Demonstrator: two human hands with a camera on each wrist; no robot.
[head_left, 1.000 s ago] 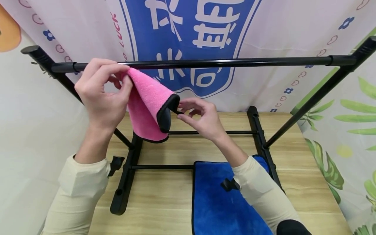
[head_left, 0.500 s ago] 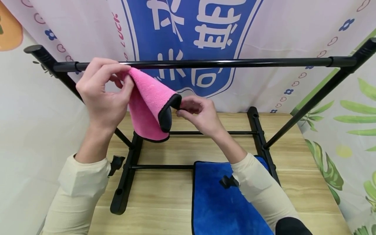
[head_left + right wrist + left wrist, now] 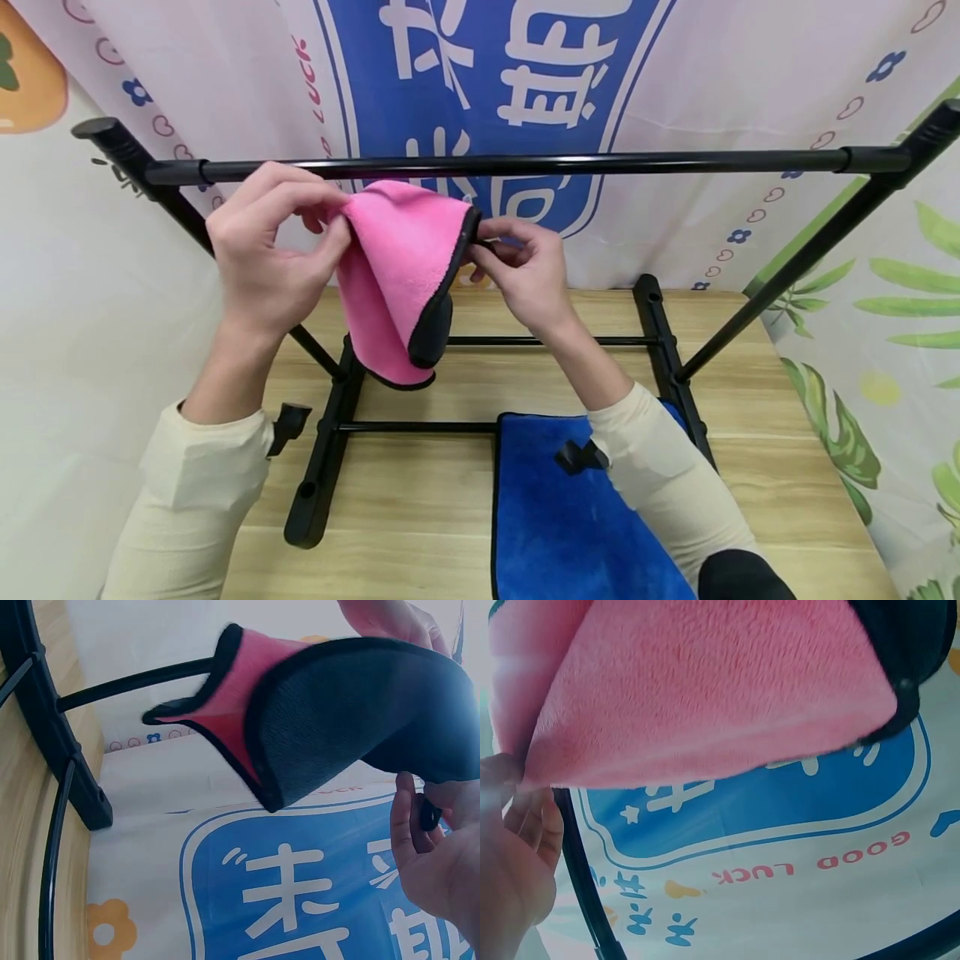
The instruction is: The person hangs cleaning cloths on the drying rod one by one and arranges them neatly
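A pink plush towel (image 3: 405, 242) with black edging and a dark grey underside hangs folded between both hands, just below the rack's black top bar (image 3: 570, 162). My left hand (image 3: 270, 250) pinches its upper left fold between thumb and fingers. At the other side my right hand (image 3: 528, 275) pinches the black-edged corner with thumb and forefinger. In the left wrist view the pink face (image 3: 720, 690) stretches away from the left fingertips. The right wrist view shows the dark underside (image 3: 352, 712) curling over, and a bit of black edging pokes out between the right fingers.
A blue towel (image 3: 555, 517) with black edging lies on the wooden tabletop (image 3: 405, 500), across the rack's right foot. The rack's left foot (image 3: 322, 475) and lower crossbars (image 3: 420, 427) stand below the hands. A printed curtain (image 3: 697, 75) hangs behind.
The right hand has risen slightly to the right, drawing the pink towel's corner up and spreading its upper fold. The left hand has shifted slightly down and right, still pinching the towel.
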